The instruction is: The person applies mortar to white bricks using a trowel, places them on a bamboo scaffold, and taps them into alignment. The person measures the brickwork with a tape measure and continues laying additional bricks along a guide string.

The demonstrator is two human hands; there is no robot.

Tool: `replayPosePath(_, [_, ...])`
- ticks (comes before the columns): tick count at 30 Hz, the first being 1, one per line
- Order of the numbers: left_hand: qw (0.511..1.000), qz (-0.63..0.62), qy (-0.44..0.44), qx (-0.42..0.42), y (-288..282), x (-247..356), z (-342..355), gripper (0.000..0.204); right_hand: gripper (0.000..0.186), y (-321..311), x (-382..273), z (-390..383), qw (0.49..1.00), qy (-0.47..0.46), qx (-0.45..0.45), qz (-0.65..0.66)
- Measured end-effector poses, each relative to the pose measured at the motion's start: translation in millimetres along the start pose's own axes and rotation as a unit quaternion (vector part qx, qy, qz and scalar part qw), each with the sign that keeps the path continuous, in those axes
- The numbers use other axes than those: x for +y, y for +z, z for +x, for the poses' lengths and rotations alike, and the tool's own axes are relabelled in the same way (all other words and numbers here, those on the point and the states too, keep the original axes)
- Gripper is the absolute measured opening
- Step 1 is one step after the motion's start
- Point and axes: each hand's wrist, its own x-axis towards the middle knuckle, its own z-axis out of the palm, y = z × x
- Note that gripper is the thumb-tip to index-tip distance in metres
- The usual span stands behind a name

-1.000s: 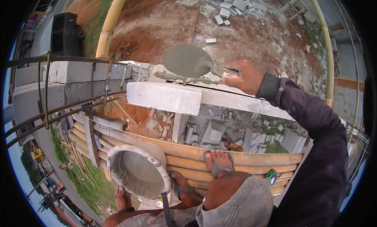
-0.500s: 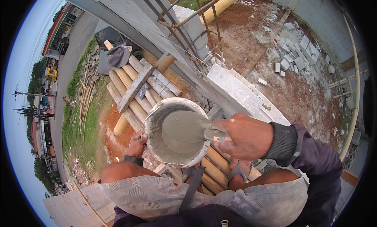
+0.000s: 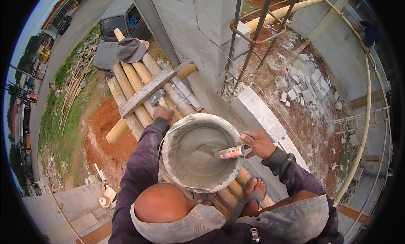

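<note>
A round bucket [image 3: 174, 170] of wet grey mortar [image 3: 192, 153] stands in front of me over the bamboo poles. In the mortar lies a trowel [image 3: 230, 152], its orange-and-white handle leaning toward the right rim. My right hand [image 3: 259, 143] is just beside that handle at the rim, thumb and fingers apart, not gripping it. Beyond the bucket, my left hand [image 3: 163, 113] reaches down to the poles at the near end of a flat grey metal tool [image 3: 156, 97]. Its fingers curl out of sight, so its hold on the tool is unclear.
Bamboo poles [image 3: 135, 81] form a platform, with a wooden crosspiece [image 3: 147, 94] and a cap [image 3: 133, 50] on them. To the right runs a pale block wall [image 3: 259, 111], with a taut string and upright steel bars [image 3: 253, 41]. Broken blocks [image 3: 310, 86] lie below; a vehicle [image 3: 122, 24] stands beyond.
My right hand has let go of the trowel, which now lies in the mortar. My left hand has left the bucket's left side and reached forward to the poles. The view has shifted.
</note>
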Motion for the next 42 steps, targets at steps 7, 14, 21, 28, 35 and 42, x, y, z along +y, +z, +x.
replayPosePath(7, [0.907,-0.402,-0.045,-0.12,-106.6,-2.7,-23.8,0.02,0.033,19.2,38.3,22.9,0.983,-0.17,0.019,-0.07])
replayPosePath(14, [0.885,-0.43,0.0,-0.177,-272.9,119.5,-131.7,0.014,0.041,3.0,34.4,37.0,0.992,-0.116,-0.038,-0.029])
replayPosePath(21, [0.83,-0.435,-0.099,-0.336,-246.3,232.3,-259.9,0.027,0.044,-17.0,26.3,-4.7,0.958,-0.263,0.113,-0.002])
replayPosePath(28, [0.787,-0.5,-0.026,-0.361,-113.2,279.2,-348.3,0.028,0.031,-33.4,54.6,-31.2,0.898,-0.129,-0.245,0.343])
replayPosePath(35, [0.793,-0.501,-0.056,-0.342,-23.9,258.0,-403.3,0.029,0.025,-94.1,87.5,-45.6,0.953,-0.07,-0.072,0.285])
replayPosePath(42, [0.801,-0.565,-0.104,-0.171,89.4,301.2,-323.2,0.063,0.031,-126.6,111.9,-47.7,0.909,-0.217,0.293,-0.202])
